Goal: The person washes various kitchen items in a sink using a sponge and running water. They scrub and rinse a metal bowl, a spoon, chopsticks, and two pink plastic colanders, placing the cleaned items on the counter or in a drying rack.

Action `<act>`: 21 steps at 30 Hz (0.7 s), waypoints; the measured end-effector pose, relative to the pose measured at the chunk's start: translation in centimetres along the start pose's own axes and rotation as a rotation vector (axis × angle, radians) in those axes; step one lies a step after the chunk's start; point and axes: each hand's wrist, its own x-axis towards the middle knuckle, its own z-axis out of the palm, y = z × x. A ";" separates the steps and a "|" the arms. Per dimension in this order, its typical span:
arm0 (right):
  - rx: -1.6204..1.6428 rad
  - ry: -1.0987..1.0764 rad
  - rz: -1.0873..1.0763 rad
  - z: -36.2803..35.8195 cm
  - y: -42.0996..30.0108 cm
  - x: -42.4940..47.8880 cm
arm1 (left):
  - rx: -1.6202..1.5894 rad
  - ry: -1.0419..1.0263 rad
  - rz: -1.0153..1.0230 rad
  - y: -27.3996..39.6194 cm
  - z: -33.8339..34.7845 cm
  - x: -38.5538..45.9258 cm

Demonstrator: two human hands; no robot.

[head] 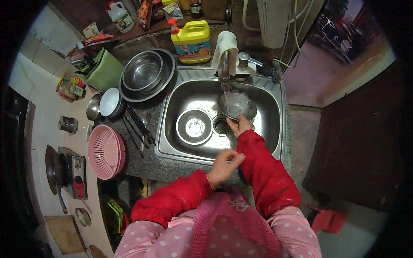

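My right hand (241, 125) grips the near rim of a metal bowl (243, 108), which is tilted in the right part of the stainless steel sink (200, 87). Water from the curved faucet (225, 69) streams into that bowl. My left hand (225, 166) is by the sink's front edge, its fingers curled against the red right sleeve (263, 161); whether it pinches the fabric is unclear. A second metal bowl (194, 126) sits on the sink floor, left of the drain (222, 125).
Left of the sink are stacked metal basins (142, 71), a white bowl (110, 102), black chopsticks (135, 119), a spoon (146, 118) and pink colanders (105, 151). A yellow detergent jug (191, 42) and a draped white cloth (225, 45) stand behind the sink.
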 end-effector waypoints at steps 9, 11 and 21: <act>-1.554 -0.366 -0.746 -6.3 1.6 12.4 | 0.417 -0.750 0.393 1.9 2.0 -3.1; -1.298 -0.389 -0.484 -3.9 -0.7 7.4 | 0.130 -0.894 0.474 3.6 2.3 -3.8; -0.660 -0.191 -0.029 -3.9 -4.1 3.6 | -0.002 -1.056 0.500 8.6 0.4 -2.0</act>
